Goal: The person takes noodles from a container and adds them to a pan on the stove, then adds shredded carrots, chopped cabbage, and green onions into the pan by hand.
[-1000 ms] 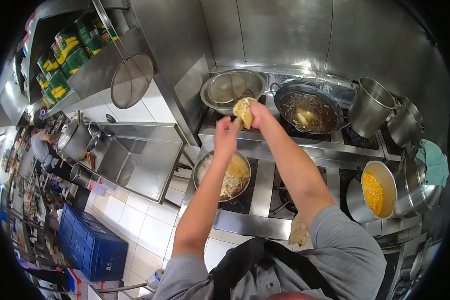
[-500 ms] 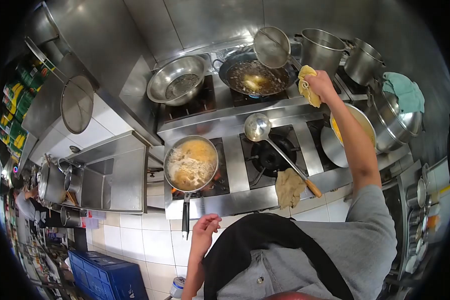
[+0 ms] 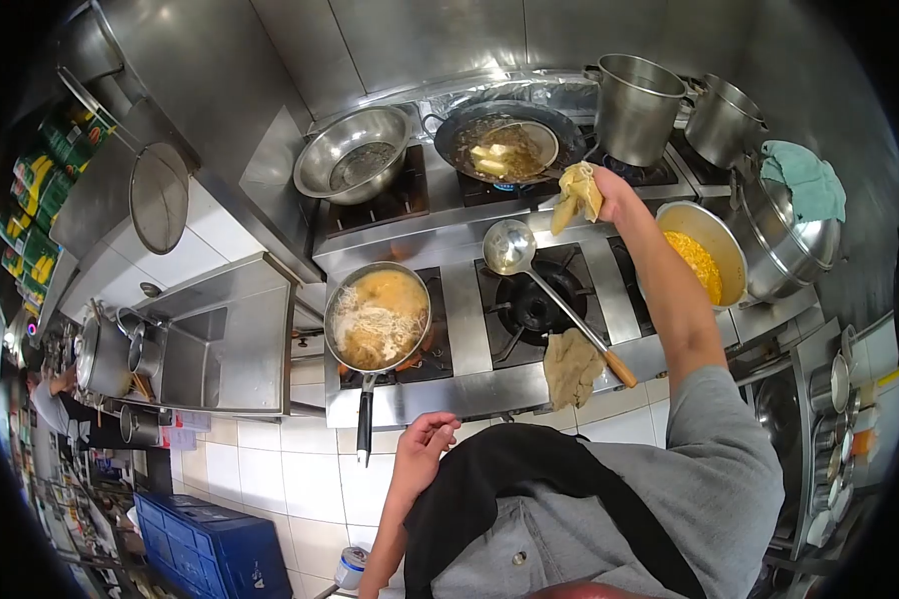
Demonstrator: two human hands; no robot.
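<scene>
My right hand is closed through a folded yellow cloth around the handle of a wire strainer. The strainer's basket rests in the dark wok on the back burner, in bubbling oil. Pale yellow pieces sit at the basket's left side. My left hand hangs empty, fingers loosely bent, just right of the black handle of a frying pan, not touching it. Noodle-like strands in cloudy liquid fill that pan, with flames under it.
A ladle and a brown cloth lie across the front middle burner. A steel bowl, tall pots and a pot of yellow food stand around. A blue crate sits on the floor; a person works far left.
My right hand has moved left and down, lowering the strainer from above the wok into its oil. The yellow pieces now lie by the basket. My left hand has shifted slightly right.
</scene>
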